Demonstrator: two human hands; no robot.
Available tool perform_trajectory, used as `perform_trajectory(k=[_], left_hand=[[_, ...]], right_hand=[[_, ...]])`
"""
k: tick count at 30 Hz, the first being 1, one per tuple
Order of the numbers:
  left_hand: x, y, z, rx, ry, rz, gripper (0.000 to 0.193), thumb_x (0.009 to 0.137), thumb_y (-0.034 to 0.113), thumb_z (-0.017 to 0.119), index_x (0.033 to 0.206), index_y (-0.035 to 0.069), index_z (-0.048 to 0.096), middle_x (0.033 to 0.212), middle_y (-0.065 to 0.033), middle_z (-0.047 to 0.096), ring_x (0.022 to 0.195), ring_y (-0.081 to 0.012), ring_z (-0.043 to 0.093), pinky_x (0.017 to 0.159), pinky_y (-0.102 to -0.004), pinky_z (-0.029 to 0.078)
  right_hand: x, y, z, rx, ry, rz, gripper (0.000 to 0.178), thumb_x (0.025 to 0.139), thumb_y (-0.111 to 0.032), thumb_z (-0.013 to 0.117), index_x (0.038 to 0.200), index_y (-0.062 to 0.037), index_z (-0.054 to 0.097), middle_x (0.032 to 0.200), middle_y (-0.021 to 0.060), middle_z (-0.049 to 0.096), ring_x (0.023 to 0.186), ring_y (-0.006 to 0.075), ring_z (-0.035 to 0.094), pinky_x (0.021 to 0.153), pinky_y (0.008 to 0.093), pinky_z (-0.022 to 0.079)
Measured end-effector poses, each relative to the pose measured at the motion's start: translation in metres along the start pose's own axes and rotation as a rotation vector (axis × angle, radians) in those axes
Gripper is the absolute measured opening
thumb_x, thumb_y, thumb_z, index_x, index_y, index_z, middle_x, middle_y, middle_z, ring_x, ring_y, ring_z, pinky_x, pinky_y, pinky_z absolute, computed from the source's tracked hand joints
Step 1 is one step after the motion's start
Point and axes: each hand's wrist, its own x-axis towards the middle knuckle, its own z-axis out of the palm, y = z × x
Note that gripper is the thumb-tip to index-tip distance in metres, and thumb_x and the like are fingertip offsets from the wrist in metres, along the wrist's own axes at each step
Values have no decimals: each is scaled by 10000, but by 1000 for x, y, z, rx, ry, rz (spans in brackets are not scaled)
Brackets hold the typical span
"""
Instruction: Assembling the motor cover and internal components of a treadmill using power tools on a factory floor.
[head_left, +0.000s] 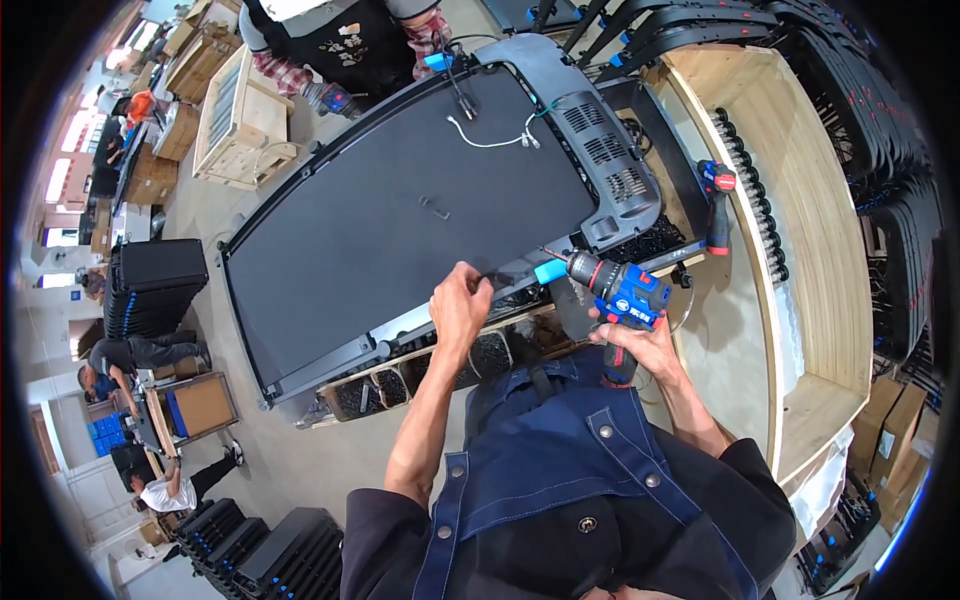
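My right hand (pixel 648 345) is wrapped around the grip of a blue and black cordless drill (pixel 632 293), its bit pointing left over the near edge of a treadmill (pixel 400 215). My left hand (pixel 461 305) is closed, fingers pinched together, above the treadmill's near side rail; whatever it may hold is too small to make out. The treadmill lies flat with a black belt and a grey vented motor cover (pixel 605 150) at its right end. A white cable (pixel 490 143) and a black plug (pixel 465 103) rest on the belt. Light blue foam (pixel 550 271) sits at the near rail.
Across the treadmill a co-worker in a dark apron (pixel 345 50) holds another power drill (pixel 333 99). Parts bins (pixel 490 352) with black screws sit below the near rail. On the right, a second cordless driver (pixel 717 205) rests by a wooden crate (pixel 815 230). Stacked black frames (pixel 150 285) stand left.
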Motion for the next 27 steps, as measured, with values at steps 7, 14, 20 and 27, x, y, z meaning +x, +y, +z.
perform_trajectory(k=[7, 14, 20, 27], left_hand=[[-9, 13, 18, 68, 106, 83, 161, 840, 155, 697, 822, 30, 599, 803, -137, 651, 793, -361, 641, 691, -470, 493], [21, 7, 16, 262, 121, 775, 164, 800, 80, 741, 900, 64, 611, 853, -83, 558, 843, -292, 573, 719, -394, 496], [54, -2, 23, 83, -25, 728, 225, 788, 89, 742, 922, 71, 562, 945, -98, 530, 906, -309, 568, 763, -424, 531], [55, -4, 25, 36, -28, 693, 221, 770, 43, 736, 905, 58, 562, 933, -99, 536, 897, -323, 570, 745, -439, 534]], right_hand=[[0, 9, -7, 20, 2, -17, 570, 828, 54, 709, 1353, -9, 497, 1115, 155, 688, 955, 223, 713, 803, 371, 626], [16, -17, -11, -167, -60, -57, 428, 784, 30, 740, 1185, -5, 594, 1015, 82, 682, 1006, 191, 702, 801, 345, 610], [52, -62, -9, -830, -154, -104, 362, 741, -117, 779, 1028, 24, 610, 844, 54, 675, 746, 136, 605, 733, 340, 531], [98, -92, 20, -1194, -448, 41, 229, 677, -76, 679, 845, 52, 589, 674, 202, 606, 652, 381, 587, 680, 437, 498]])
